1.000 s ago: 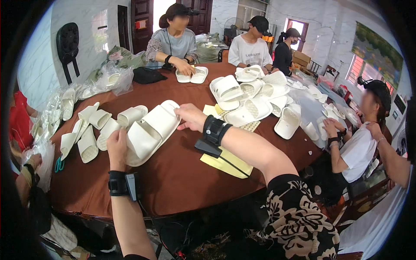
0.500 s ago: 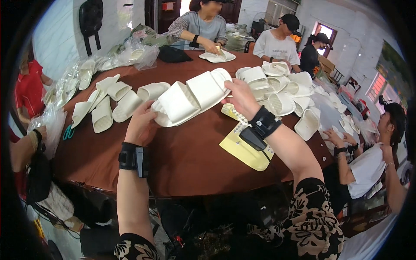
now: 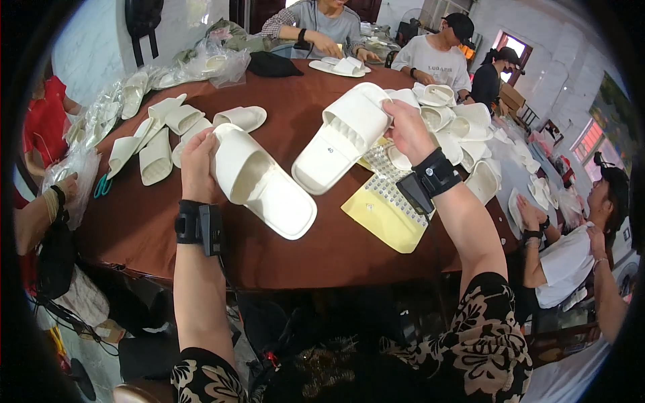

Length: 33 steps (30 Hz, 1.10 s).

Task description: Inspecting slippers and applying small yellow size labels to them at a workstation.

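My left hand (image 3: 199,166) grips a white slipper (image 3: 285,211) by the side of its strap, toe up and heel pointing down to the right. In my right hand (image 3: 408,127) is a second white slipper (image 3: 322,164), held at the upper side of its strap. A small printed size mark shows on its insole near the heel. The two slippers are apart at the toes, their heels close together above the brown table (image 3: 282,269). Below my right wrist lies a yellow sheet (image 3: 379,218) with rows of small round stickers.
Loose white slippers (image 3: 156,158) lie at the left, beside teal scissors handles (image 3: 102,186). More slippers (image 3: 470,124) are heaped at the right. Clear plastic bags (image 3: 228,70) and a black cap (image 3: 273,64) sit along the far side. Several people work around the table.
The two slippers, held together before, are now separated, one in each hand, and turned with their insoles up. My left hand has moved left and my right hand right.
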{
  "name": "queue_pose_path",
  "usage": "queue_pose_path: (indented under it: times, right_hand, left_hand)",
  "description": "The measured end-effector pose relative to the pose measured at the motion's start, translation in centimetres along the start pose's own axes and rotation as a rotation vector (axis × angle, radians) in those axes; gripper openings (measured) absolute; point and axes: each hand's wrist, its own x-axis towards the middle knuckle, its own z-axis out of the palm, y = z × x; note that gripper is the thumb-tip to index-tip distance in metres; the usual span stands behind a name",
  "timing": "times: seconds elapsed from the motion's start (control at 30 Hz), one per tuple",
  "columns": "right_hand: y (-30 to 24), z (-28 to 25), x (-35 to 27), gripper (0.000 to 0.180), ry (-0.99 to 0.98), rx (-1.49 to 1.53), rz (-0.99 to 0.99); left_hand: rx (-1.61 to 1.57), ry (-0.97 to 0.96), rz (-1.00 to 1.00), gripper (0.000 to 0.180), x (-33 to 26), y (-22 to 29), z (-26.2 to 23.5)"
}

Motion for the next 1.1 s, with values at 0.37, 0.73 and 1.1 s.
queue_pose_path:
  times: [0.37, 0.73, 1.1]
  right_hand:
    - [0.7, 5.5, 0.0, 0.025, -0.42, -0.249, -0.033]
    - [1.0, 1.1, -6.1, 0.015, -0.518, -0.849, -0.234]
    - [4.5, -2.7, -11.1, 0.012, -0.505, -0.682, -0.037]
  left_hand:
    - [0.09, -0.146, -0.118, 0.015, -0.9, -0.1, 1.1]
    - [0.53, -0.048, -0.025, 0.019, 0.1, -2.1, -0.4]
    - [0.908, -0.097, 0.054, 0.025, 0.1, -2.6, -0.1]
